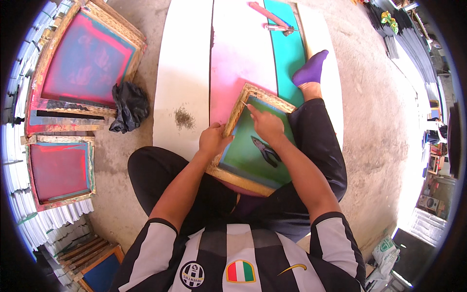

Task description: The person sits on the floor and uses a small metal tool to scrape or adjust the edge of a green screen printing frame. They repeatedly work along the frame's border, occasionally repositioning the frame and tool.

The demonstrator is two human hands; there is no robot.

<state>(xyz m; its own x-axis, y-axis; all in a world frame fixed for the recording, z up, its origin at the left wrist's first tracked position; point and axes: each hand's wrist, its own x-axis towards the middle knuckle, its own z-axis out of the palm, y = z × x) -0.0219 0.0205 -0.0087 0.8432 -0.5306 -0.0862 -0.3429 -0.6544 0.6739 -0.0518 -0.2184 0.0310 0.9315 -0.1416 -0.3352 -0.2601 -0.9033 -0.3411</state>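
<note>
A wooden screen-printing frame (224, 171) with a green mesh rests tilted across my lap and the boards. My left hand (213, 142) grips its left side bar, fingers wrapped around the wood. With index finger stretched out, my right hand (267, 124) reaches to the inner edge of the frame's upper left corner; its other fingers are curled and partly hidden. A tiny pale sliver shows by that fingertip, too small to name. Pliers (264, 150) with dark handles lie on the mesh, beneath my right forearm.
A small heap of thin bits (184, 118) sits on the white board (180, 63). Farther off lie a hammer (270, 16) and a silver tool (276, 27). On the left are a large red-blue screen frame (132, 36), a smaller one (91, 168) and a black plastic bag (130, 108).
</note>
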